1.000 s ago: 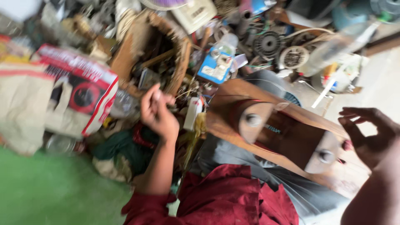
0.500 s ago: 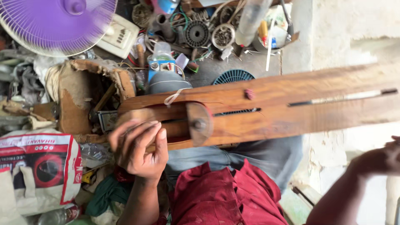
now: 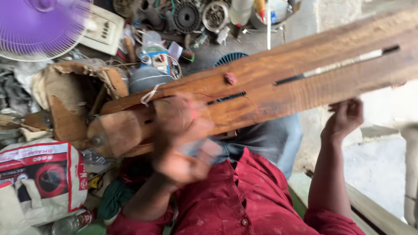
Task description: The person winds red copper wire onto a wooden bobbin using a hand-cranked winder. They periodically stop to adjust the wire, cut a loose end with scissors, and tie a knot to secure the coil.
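Observation:
A long brown wooden frame point(image 3: 278, 87) with slots and a thin metal rod point(image 3: 339, 65) lies across my lap, slanting up to the right. Its left end is a thick rounded wooden block point(image 3: 117, 132) tied with a white strip. My left hand point(image 3: 183, 143) is badly blurred in front of that end, close to the block; its grip cannot be made out. My right hand point(image 3: 346, 116) reaches up from below with fingers curled on the frame's lower edge. A small red knob point(image 3: 230, 78) sits on the frame's upper face.
A purple fan point(image 3: 39, 26) and a white switch box point(image 3: 100, 30) lie at the top left. A torn brown carton point(image 3: 65, 100), a printed sack point(image 3: 41, 174), a plastic bottle point(image 3: 69, 224) and round motor parts point(image 3: 187, 17) crowd the floor.
My right hand has come in from the far right and up to the frame's lower edge. My left hand has shifted right along the block end and is now blurred. The view has swung.

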